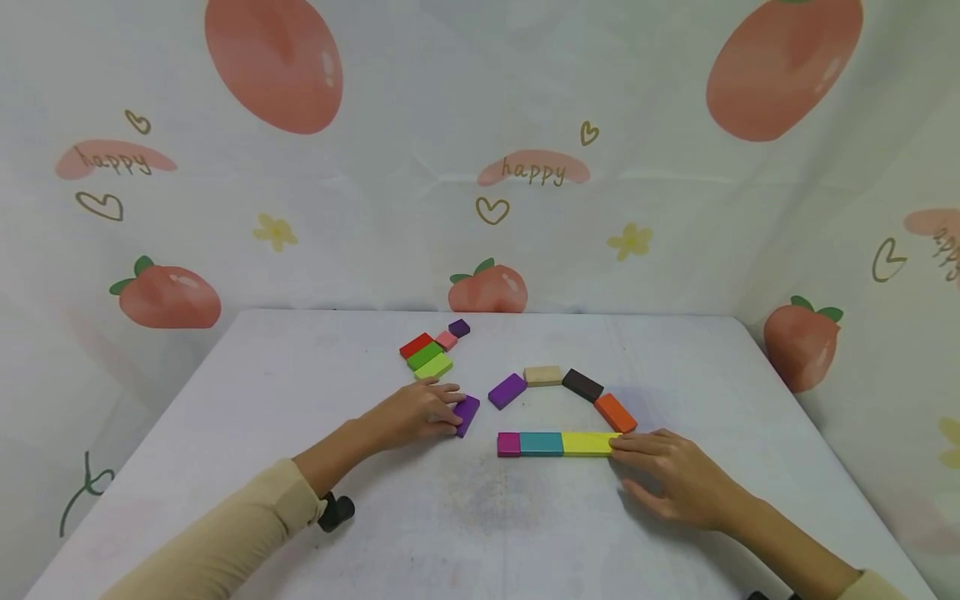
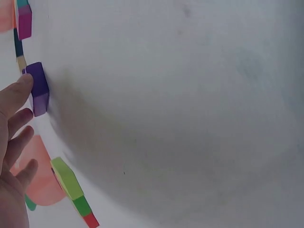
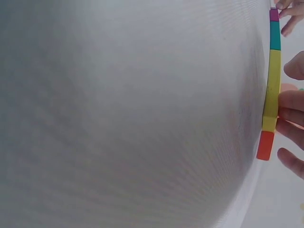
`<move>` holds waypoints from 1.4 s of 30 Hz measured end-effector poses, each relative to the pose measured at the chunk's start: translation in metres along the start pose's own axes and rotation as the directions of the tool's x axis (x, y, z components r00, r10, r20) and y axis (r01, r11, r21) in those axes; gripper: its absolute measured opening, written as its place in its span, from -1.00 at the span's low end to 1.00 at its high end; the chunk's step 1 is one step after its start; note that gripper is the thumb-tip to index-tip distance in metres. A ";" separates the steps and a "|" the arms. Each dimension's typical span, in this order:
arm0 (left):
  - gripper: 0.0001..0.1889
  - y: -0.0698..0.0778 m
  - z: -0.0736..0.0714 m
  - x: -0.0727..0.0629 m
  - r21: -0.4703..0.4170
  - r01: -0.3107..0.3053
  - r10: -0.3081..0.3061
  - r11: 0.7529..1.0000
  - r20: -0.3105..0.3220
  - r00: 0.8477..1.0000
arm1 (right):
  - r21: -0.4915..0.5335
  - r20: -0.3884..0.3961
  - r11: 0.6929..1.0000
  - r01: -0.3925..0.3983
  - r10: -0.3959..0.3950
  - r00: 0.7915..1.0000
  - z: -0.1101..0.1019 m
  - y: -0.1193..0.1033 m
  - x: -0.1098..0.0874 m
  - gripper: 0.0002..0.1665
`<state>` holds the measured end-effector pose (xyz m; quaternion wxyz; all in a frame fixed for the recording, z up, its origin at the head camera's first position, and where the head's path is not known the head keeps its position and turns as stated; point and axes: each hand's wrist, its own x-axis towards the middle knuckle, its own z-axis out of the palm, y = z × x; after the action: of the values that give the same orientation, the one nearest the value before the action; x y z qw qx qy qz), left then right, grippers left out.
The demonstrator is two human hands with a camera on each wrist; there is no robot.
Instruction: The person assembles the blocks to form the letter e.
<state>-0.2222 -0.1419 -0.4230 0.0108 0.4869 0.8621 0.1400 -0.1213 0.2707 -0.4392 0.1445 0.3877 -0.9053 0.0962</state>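
Observation:
My left hand [image 1: 414,414] pinches a purple block [image 1: 467,416] between thumb and fingers; the thumb lies against the block [image 2: 40,89] in the left wrist view. My right hand [image 1: 672,477] touches the right end of a yellow block [image 1: 587,444] with extended fingertips. That yellow block continues a straight row with a teal block [image 1: 541,444] and a magenta block [image 1: 508,444]. Above the row curves an arc: another purple block [image 1: 507,391], a tan block [image 1: 542,377], a dark brown block [image 1: 582,385] and an orange block [image 1: 616,412], whose lower end is by the yellow one.
Behind the left hand lie a lime block [image 1: 434,367], a green block [image 1: 425,356] and a red block [image 1: 416,345] side by side. A small pink block [image 1: 447,340] and a dark purple block [image 1: 459,328] adjoin them. A printed cloth [image 1: 405,225] hangs behind the white table [image 1: 465,533].

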 end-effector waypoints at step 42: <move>-0.70 0.017 0.011 0.015 0.141 -0.123 0.119 0.982 0.034 0.992 | -0.005 -0.028 1.000 0.007 -0.007 1.000 0.000 -0.001 0.000 -0.53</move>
<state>-0.2146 -0.1185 -0.4277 -0.0215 0.5396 0.8386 0.0721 -0.1206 0.2699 -0.4394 0.1585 0.3890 -0.9021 0.0987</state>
